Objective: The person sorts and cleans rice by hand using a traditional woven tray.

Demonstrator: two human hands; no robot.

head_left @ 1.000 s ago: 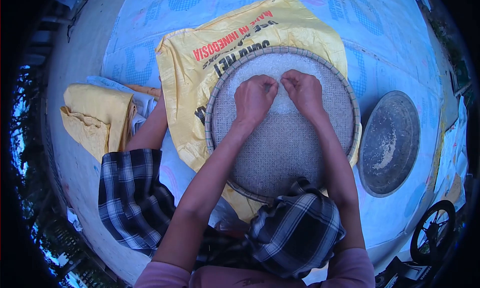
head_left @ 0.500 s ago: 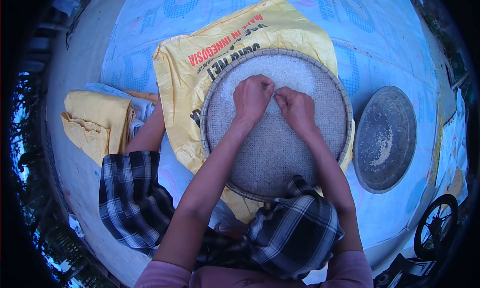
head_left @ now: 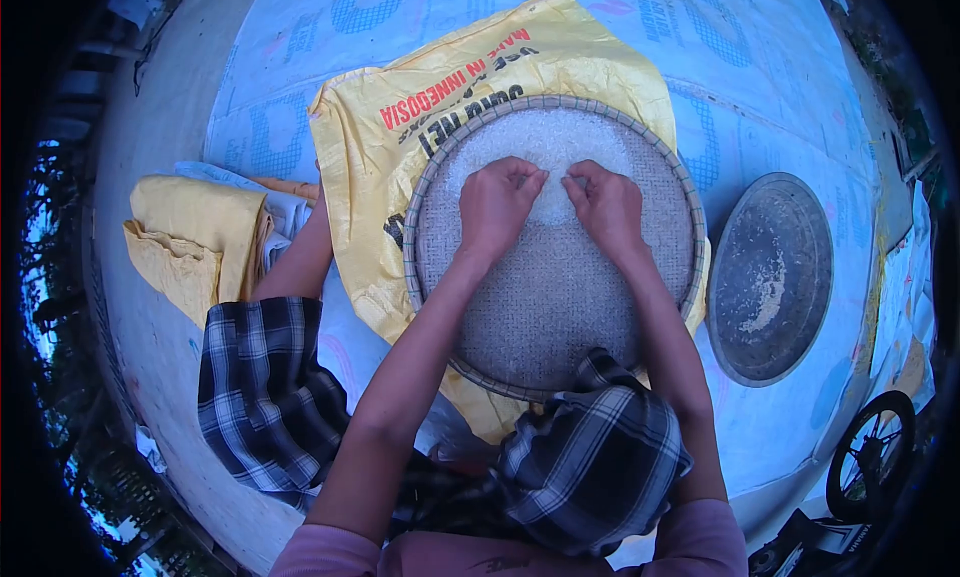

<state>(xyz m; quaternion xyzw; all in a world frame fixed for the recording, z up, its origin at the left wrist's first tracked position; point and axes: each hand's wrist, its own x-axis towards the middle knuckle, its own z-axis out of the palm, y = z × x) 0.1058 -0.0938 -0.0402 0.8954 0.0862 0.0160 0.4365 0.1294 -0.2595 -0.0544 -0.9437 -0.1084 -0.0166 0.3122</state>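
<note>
A round woven winnowing tray (head_left: pixel 540 317) with a bound rim lies in front of me. White grains that look like rice (head_left: pixel 560 132) are spread over its far part. Above these grains my left hand (head_left: pixel 497 205) has thumb and forefinger pinched together; anything between them is too small to make out. Just to its right, my right hand (head_left: pixel 608 205) is pinched in the same way, its fingertips pointing at the left hand's. A small gap separates the two hands. Beneath the tray is a yellow printed sack (head_left: pixel 360 197).
At right stands a dark oval basin (head_left: pixel 735 317) with some pale grains in it. Folded yellow sacks (head_left: pixel 195 222) lie at left. Blue-white printed sheeting (head_left: pixel 640 37) covers the ground. A wheel (head_left: pixel 872 457) shows at lower right, and my plaid-covered knee (head_left: pixel 600 467) is near the tray's front rim.
My hands, whose fingertips were nearly touching, have moved apart. The right hand has shifted slightly right and up, the left slightly left. The tray and basin stay in place.
</note>
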